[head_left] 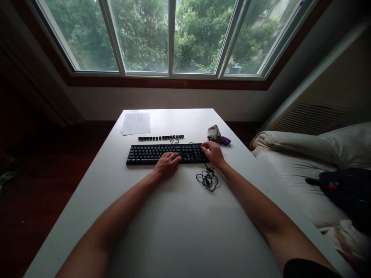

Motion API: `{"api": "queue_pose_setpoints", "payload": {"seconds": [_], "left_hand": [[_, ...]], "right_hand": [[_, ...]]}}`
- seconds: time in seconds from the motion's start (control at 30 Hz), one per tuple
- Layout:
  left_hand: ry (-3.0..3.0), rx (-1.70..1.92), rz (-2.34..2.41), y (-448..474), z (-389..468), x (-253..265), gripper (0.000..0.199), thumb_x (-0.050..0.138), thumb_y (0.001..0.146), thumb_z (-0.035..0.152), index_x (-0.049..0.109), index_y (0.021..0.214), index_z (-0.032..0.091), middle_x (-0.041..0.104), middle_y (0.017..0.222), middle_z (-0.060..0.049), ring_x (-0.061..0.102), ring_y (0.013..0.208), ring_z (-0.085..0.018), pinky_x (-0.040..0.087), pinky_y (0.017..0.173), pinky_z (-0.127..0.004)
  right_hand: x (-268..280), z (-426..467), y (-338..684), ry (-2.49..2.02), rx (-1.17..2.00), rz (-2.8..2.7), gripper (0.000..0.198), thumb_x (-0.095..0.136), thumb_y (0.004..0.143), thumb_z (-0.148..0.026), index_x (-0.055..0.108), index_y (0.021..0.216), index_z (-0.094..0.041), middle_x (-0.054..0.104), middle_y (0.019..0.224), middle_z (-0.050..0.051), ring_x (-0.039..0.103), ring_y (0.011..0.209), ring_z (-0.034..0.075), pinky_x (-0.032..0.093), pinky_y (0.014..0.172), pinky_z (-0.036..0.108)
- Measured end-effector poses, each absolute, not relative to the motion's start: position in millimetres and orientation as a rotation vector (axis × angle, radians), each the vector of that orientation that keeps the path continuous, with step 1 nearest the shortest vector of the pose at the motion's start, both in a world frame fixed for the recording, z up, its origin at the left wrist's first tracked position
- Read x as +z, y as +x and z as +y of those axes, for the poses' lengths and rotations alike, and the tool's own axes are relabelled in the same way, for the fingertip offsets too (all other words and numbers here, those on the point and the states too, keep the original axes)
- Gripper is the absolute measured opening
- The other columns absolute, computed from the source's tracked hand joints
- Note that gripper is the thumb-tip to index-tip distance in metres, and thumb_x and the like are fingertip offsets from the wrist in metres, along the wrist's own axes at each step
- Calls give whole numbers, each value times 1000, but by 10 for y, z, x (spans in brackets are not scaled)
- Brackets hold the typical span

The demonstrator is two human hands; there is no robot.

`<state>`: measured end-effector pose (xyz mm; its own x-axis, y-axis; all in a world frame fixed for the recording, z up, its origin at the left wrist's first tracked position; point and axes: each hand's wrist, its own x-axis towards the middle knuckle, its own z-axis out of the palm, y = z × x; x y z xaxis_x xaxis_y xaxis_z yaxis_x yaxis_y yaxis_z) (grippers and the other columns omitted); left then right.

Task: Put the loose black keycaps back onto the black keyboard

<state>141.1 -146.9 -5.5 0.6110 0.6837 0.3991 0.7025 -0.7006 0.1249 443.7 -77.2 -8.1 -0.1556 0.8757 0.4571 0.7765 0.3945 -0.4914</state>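
A black keyboard [145,153] lies across the white table. My left hand [168,164] rests on its front edge near the middle, fingers stretched out over the keys and holding nothing visible. At the keyboard's far right end, my right hand [213,152] has thumb and fingers drawn together in a pinch over the keys; what is between them is too small to make out. Behind the keyboard stands a row of loose black keycaps [160,138]. A small clear, loop-shaped thing [174,141] lies between that row and the keyboard. The coiled black cable [207,178] sits in front of my right hand.
Printed paper sheets [136,123] lie at the table's far left. A grey cloth pouch [213,132] and a purple bundle [225,141] sit beyond my right hand. A pale sofa [292,166] with a dark bag [344,193] stands right of the table [179,239].
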Motion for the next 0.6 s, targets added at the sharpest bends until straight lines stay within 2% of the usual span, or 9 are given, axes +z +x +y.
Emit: {"api": "queue_pose_setpoints", "payload": {"seconds": [0.23,0.4,0.6], "left_hand": [[-2783,-665,-1196,1417,-1465,-60,40,54,87,17,59,126,24,59,128,-10,52,118,-27,42,103,-46],[-2782,-671,-1186,1414,-1468,-57,38,53,88,17,58,125,23,59,129,-9,52,118,-27,42,103,-45],[-2781,-665,-1198,1417,-1468,-56,38,53,88,17,59,125,24,59,128,-9,52,118,-27,42,103,-45]], "right_hand": [[-108,-864,4405,-1423,61,-2065,23,56,95,-42,67,90,-22,63,93,9,55,97,26,43,92,39],[-87,-910,4363,-1384,130,-2105,16,61,91,-36,65,97,-22,63,95,8,55,98,27,43,92,40],[-83,-936,4389,-1263,203,-2157,11,61,89,-32,63,95,-23,64,101,7,54,102,27,43,95,41]]}}
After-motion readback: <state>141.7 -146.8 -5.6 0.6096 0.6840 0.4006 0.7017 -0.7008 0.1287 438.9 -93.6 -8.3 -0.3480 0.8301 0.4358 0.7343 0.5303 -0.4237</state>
